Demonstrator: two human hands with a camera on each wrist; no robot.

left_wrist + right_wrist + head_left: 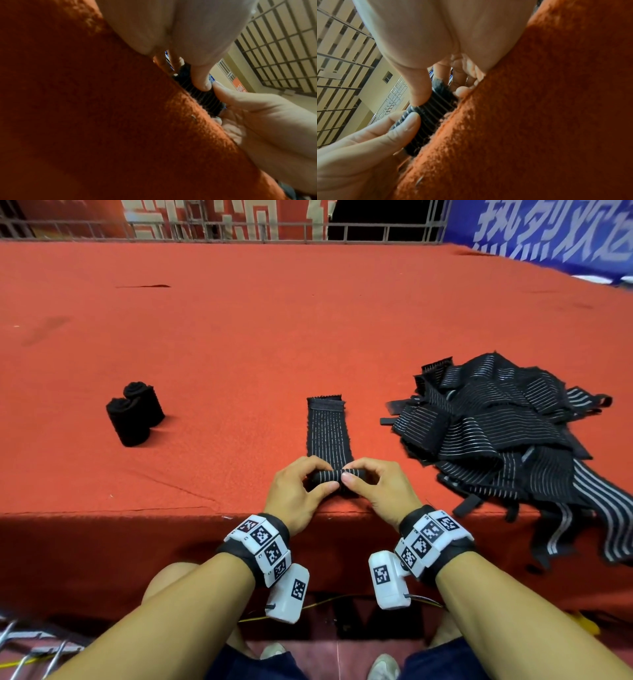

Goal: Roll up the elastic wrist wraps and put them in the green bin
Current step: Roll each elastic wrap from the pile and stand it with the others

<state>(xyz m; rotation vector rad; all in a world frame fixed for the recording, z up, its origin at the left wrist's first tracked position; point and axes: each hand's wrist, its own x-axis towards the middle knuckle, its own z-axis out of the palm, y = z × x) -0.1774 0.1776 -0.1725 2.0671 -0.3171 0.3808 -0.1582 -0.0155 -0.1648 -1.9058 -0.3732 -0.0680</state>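
A black wrist wrap [329, 430] with thin grey stripes lies flat on the red felt table, running away from me. Its near end is rolled into a small tube [337, 476] at the table's front edge. My left hand [300, 487] pinches the tube's left end between thumb and fingers. My right hand [371, 485] pinches its right end the same way. The right wrist view shows the tube [429, 119] close up against the felt, with both thumbs on it. In the left wrist view only a sliver of the wrap [202, 97] shows. No green bin is in view.
Two rolled black wraps [135, 413] stand upright at the left. A heap of unrolled striped wraps [507, 433] fills the right side and hangs over the front edge. The red felt table [239, 337] stretches far back to a metal railing [219, 229].
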